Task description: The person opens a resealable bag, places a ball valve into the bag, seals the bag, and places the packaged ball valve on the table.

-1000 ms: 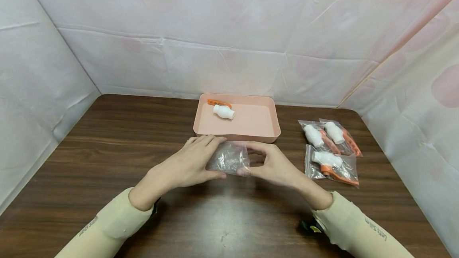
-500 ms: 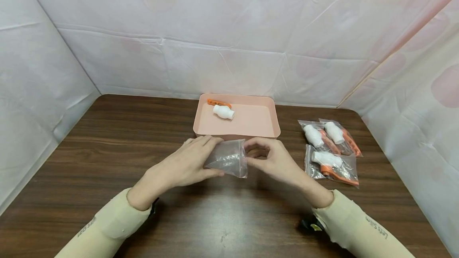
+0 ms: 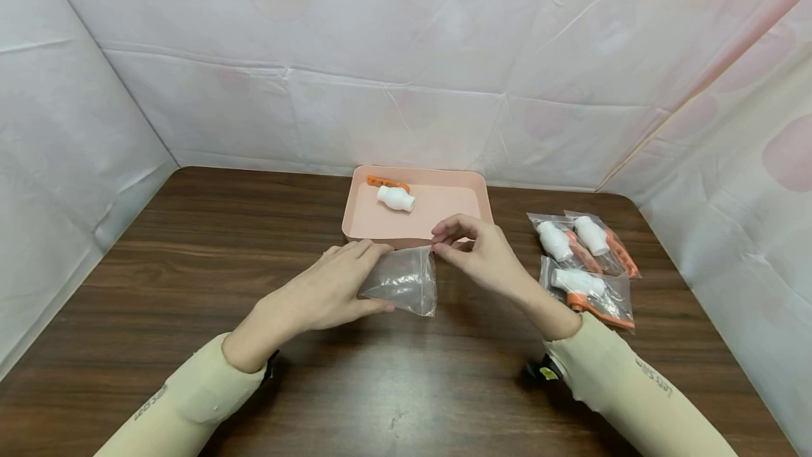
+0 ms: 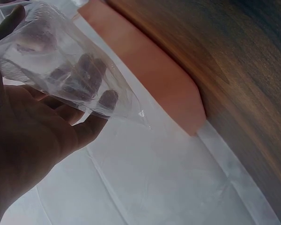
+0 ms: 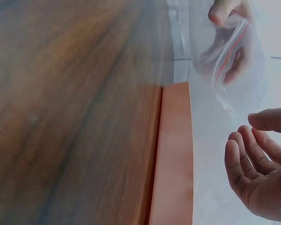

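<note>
My left hand holds a small clear zip bag over the table, fingers behind it and thumb at its near side. In the left wrist view the fingers show through the film of the bag. The bag's zip end, with a red line along it in the right wrist view, faces right. My right hand hovers at the bag's upper right corner, its fingers loosely bent. A small gap parts the right fingertips from the bag's corner in the right wrist view.
Behind the hands stands a pink tray with a white bulged tube and an orange handle. At right lie several packed bags with similar white and orange parts. Pale cloth walls enclose the wooden table.
My right hand has come off the bag's right edge and moved up toward its far corner. The bag has turned slightly and looks flatter; my left hand has barely moved.
</note>
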